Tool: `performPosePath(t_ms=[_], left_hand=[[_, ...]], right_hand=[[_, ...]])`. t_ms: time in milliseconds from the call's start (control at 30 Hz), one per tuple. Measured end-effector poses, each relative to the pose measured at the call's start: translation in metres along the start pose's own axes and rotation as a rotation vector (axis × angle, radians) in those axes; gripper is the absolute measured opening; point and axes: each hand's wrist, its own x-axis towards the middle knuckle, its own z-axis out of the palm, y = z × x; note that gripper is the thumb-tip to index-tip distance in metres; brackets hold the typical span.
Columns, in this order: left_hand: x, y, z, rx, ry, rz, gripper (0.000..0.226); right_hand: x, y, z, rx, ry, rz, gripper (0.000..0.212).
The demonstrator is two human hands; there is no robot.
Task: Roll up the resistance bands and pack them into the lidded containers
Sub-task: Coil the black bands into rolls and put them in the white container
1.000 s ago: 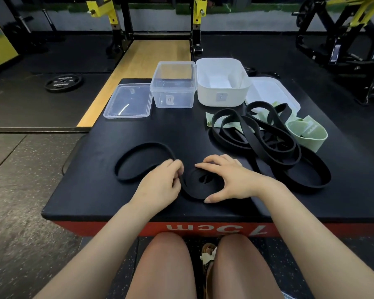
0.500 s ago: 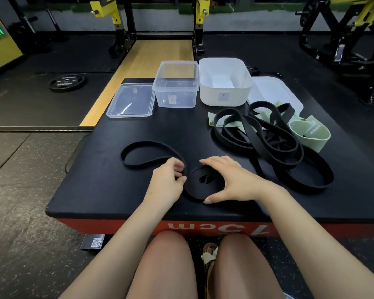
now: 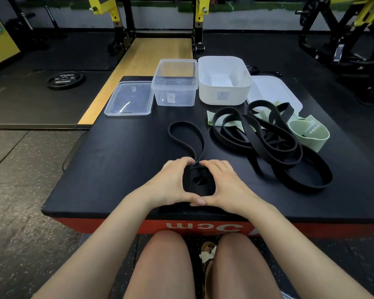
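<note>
Both hands, left hand (image 3: 171, 182) and right hand (image 3: 224, 184), cup the band roll (image 3: 197, 182) at lower centre, fingers grasping it. Unrolled tail (image 3: 186, 137) runs straight up-frame toward the clear box (image 3: 175, 83), so keep rolling forward.

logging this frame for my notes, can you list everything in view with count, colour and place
half-rolled band: 1, black, near edge of the platform, coil between both hands, loose loop trailing away
band pile: several tangled, exact number unclear, black, right side of platform
fabric bands: at least 1, pale green, right of and partly under the pile
clear container: 1, transparent, far middle, open
clear lid: 1, transparent, flat, left of the clear container
white container: 1, white, right of the clear one, open
white lid: 1, white, right of the white container, partly under bands
platform: 1, black top, red side
weight plate: 1, black, floor at left
left hand: 1, cupping the coil's left side
right hand: 1, cupping its right side
</note>
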Motion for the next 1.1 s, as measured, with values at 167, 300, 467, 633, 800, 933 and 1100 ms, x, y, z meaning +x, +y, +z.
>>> performPosePath(t_ms=[167, 300, 467, 633, 800, 933, 1100], left_hand=[[0.003, -0.001, 0.0, 0.143, -0.008, 0.076, 0.09], [0.003, -0.001, 0.0, 0.172, -0.003, 0.088, 0.088], [-0.001, 0.001, 0.004, 0.135, 0.047, 0.074, 0.087], [-0.002, 0.003, 0.0, 0.064, 0.001, -0.003, 0.091], [0.005, 0.001, -0.002, 0.0, -0.025, -0.047, 0.097], [0.01, 0.003, -0.002, 0.132, -0.048, 0.048, 0.101], [0.006, 0.005, 0.007, 0.18, 0.066, 0.061, 0.091]], right_hand=[[-0.005, 0.008, -0.02, 0.038, -0.137, 0.012, 0.107], [-0.019, 0.009, -0.017, -0.097, 0.064, 0.109, 0.101], [-0.023, 0.004, -0.004, 0.032, 0.099, 0.193, 0.089], [-0.009, 0.012, -0.018, 0.042, -0.029, 0.135, 0.087], [0.008, 0.018, -0.035, 0.054, -0.192, 0.038, 0.082], [0.018, 0.022, -0.036, 0.084, -0.217, 0.005, 0.082], [0.002, 0.022, -0.026, 0.072, -0.062, 0.058, 0.084]])
